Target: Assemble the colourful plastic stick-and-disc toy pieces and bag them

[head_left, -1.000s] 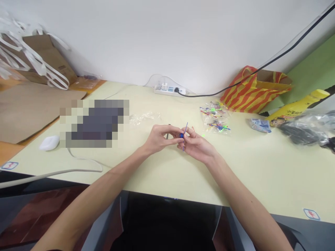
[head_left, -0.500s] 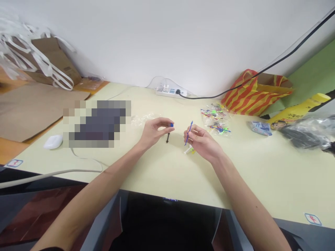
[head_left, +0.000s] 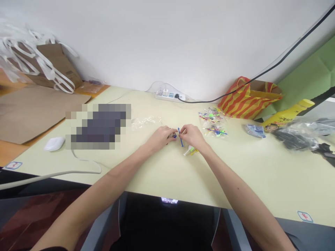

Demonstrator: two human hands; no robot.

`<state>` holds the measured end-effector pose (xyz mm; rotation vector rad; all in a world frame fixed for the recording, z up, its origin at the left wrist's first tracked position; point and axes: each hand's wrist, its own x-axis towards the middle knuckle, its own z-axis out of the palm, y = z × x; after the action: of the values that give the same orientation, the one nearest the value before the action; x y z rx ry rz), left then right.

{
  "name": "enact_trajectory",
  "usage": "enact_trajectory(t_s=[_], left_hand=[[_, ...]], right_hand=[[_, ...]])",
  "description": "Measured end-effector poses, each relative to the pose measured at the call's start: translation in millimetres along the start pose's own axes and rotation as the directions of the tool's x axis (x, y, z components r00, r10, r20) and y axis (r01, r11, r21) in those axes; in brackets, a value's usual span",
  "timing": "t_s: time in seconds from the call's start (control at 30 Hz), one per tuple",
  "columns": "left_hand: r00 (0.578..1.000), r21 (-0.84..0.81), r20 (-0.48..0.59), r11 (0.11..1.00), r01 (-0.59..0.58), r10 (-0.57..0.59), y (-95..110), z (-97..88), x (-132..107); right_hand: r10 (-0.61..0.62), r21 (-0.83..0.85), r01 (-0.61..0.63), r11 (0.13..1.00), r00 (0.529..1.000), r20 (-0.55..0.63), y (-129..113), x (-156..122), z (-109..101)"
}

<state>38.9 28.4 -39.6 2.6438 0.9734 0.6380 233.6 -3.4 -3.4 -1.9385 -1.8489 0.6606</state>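
My left hand (head_left: 161,136) rests on the pale table (head_left: 162,167), its fingers pinched on a small blue piece (head_left: 174,136). My right hand (head_left: 192,135) is just to its right, pinching a thin blue stick (head_left: 180,137) that stands nearly upright between the two hands. The fingertips of both hands almost touch. Small white and yellow plastic pieces (head_left: 190,150) lie on the table beside my right wrist. A black piece seen earlier is hidden behind my left hand.
Clear bags of colourful small parts (head_left: 213,122) lie right of the hands, with an empty clear bag (head_left: 143,121) to the left. A striped red-yellow bag (head_left: 247,96), power strip (head_left: 170,94), white earbud case (head_left: 54,143), cable (head_left: 52,173) and brown paper bags (head_left: 39,101) surround them.
The hands were together, moved apart with the blue piece in the left and the stick in the right, and have now come together again lower on the table.
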Motion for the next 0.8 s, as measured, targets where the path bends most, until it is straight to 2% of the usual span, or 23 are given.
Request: enact_trajectory(t_s=[0.1,0.17,0.27,0.37,0.5,0.67,0.8], left_hand=[[1.0,0.042,0.0,0.999,-0.014,0.014,-5,-3.6,-3],[1.0,0.052,-0.01,0.998,-0.02,0.021,-7,-4.4,-5],[1.0,0.045,-0.011,0.999,-0.024,0.024,-8,-3.8,-6],[1.0,0.034,-0.012,0.999,-0.021,0.022,-10,-3.1,-6],[0.999,0.026,-0.016,0.999,-0.038,0.038,-8,-4.9,-6],[0.992,0.085,-0.082,0.993,-0.088,0.095,8,-4.3,-7],[0.995,0.115,-0.024,0.989,-0.093,0.096,15,1.0,-7]], right_hand=[[-0.023,-0.193,0.021,0.981,1.0,-0.006,-5,-1,4],[-0.042,-0.224,0.042,0.974,0.999,0.004,-7,-3,6],[-0.063,-0.119,0.065,0.991,0.998,0.024,-6,-4,4],[-0.09,0.05,0.09,0.995,0.996,-0.013,3,-5,-8],[-0.239,0.109,0.254,0.961,0.962,-0.134,27,-16,-31],[-0.425,-0.079,0.418,0.905,0.891,-0.158,55,-39,-44],[-0.519,-0.2,0.503,0.841,0.854,-0.033,62,-52,-41]])
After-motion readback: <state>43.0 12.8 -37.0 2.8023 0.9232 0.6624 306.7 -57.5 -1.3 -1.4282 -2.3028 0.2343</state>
